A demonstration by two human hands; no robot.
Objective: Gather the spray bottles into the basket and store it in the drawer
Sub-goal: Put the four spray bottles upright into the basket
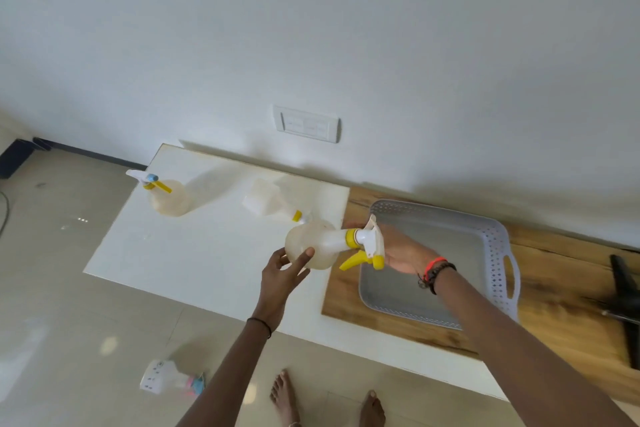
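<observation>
Both hands held one spray bottle (320,246) sideways above the bench (194,253), beside the empty basket (498,253). The left hand (282,276) cupped its round base, the grip loose; the right hand (401,253) grasped the sprayer head. Two bottles (169,198) (266,203) stayed behind.

Both hands held a bottle (317,246) sideways: left hand (282,276) at its base, right hand (401,253) at the sprayer, beside the basket (498,253).
</observation>
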